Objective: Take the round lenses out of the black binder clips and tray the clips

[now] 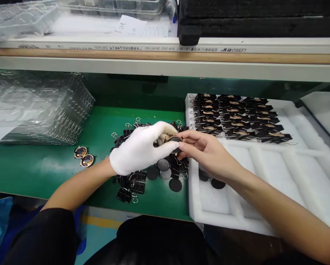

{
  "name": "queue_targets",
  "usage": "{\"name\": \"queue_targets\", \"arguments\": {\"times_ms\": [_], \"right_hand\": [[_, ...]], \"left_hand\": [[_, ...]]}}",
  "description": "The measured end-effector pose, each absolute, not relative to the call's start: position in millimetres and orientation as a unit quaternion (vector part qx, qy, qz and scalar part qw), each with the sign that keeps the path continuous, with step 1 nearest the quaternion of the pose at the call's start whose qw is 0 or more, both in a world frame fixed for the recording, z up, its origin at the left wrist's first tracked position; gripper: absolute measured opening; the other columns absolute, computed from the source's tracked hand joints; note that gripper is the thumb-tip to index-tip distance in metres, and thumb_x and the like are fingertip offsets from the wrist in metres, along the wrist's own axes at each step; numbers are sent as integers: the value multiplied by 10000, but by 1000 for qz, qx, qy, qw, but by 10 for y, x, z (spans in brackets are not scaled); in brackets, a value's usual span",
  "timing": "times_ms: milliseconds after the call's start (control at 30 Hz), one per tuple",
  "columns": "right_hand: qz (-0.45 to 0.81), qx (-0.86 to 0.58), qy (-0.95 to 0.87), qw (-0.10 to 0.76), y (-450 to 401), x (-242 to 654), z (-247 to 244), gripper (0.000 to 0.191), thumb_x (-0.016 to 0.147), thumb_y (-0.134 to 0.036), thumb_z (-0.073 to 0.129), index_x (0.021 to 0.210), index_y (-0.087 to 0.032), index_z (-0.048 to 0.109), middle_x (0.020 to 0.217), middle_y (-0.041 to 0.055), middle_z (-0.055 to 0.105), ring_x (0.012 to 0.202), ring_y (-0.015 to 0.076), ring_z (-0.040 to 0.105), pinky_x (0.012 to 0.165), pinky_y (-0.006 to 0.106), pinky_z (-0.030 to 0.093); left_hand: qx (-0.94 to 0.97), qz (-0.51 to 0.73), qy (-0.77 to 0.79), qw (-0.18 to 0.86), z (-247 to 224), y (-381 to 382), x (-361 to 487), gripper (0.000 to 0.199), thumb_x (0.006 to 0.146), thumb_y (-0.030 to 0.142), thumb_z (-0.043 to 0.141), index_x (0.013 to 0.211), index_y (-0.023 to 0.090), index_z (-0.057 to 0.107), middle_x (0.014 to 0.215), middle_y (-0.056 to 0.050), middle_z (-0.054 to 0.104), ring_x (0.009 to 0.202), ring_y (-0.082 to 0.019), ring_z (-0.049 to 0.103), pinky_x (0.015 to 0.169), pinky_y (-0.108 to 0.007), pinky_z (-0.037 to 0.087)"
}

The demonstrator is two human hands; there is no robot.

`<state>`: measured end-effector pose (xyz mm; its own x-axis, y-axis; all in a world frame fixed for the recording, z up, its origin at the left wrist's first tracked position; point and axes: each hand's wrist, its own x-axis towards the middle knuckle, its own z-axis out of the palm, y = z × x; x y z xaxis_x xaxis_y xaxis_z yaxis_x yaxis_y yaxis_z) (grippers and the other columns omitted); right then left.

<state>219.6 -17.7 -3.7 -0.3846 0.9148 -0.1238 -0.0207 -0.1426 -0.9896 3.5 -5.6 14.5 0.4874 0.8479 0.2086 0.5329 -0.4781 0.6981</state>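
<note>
My left hand (145, 147), in a white glove, grips a round gold-rimmed piece with a black disc (173, 139) above the green table. My bare right hand (202, 147) pinches the right side of that piece between thumb and fingers. Black binder clips (137, 182) lie heaped beneath and around both hands. Several round discs (176, 184), black and grey, rest beside the clips. Two round gold-rimmed pieces with dark faces (87, 160) lie to the left. Rows of clipped gold-edged pieces (238, 118) fill the back of the white foam tray (194, 198).
Stacked clear plastic trays (43, 106) stand at the left on the green table (165, 206). A shelf edge (153, 65) crosses above the back, bearing plastic trays, papers and a black case (258, 22). More discs (218, 183) lie inside the foam tray, under my right forearm.
</note>
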Motion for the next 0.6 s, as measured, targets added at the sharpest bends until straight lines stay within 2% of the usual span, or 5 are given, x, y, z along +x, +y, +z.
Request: {"name": "queue_targets", "arguments": {"times_ms": [133, 267, 400, 500, 600], "right_hand": [[602, -424, -545, 402, -106, 2281, 22, 140, 810, -303, 855, 896, -210, 796, 846, 24, 743, 711, 131, 650, 640, 249, 571], [544, -442, -511, 497, -50, 2389, 200, 93, 833, -295, 786, 789, -213, 786, 800, 25, 696, 682, 137, 605, 578, 260, 506], [540, -437, -521, 496, -70, 2430, 275, 94, 834, -305, 778, 818, -213, 789, 836, 34, 702, 697, 145, 599, 607, 285, 492], [555, -441, -523, 474, -117, 2420, 238, 144, 838, -348, 791, 863, -207, 788, 837, 38, 703, 735, 156, 608, 620, 282, 481], [574, -455, -513, 448, -162, 2399, 189, 207, 829, -395, 813, 857, -194, 776, 840, 42, 714, 747, 151, 606, 619, 268, 476]], "left_hand": [[816, 291, 414, 280, 36, -7, 72, 339, 1064, 391, 474, 1300, 183, 600, 981, -11, 749, 825, -132, 690, 763, -270, 532], [925, 148, 349, 39, -46, 8, 154, 333, 1071, 394, 459, 1289, 225, 645, 1020, -72, 721, 893, -215, 676, 770, -360, 468], [959, 38, 258, -115, -129, -56, 259, 400, 1048, 240, 471, 1425, 346, 555, 1104, -85, 683, 866, -237, 648, 697, -372, 366], [955, 38, 259, -137, -214, -52, 297, 237, 1067, 306, 456, 1133, 215, 665, 955, -86, 682, 842, -260, 652, 681, -387, 351], [959, 42, 242, -141, -278, 10, 297, 255, 1055, 251, 478, 868, 178, 636, 802, -71, 668, 765, -249, 662, 657, -377, 335]]}}
